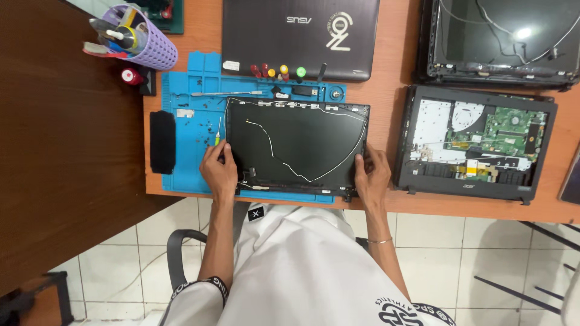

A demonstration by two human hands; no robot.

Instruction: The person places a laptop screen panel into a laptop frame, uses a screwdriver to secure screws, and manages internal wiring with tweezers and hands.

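Head view shows the left hand [219, 172] and right hand [372, 175] gripping opposite side edges of a thin, light, fragile laptop lid panel [302, 136] lying on the blue mat [187, 115], best held by its frame.

Left hand [219, 172], right hand [373, 175] apart, each grip closed, forearms extended.

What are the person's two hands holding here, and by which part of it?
The left hand and right hand grip a black laptop lid panel by its left and right side edges, near the bottom corners.
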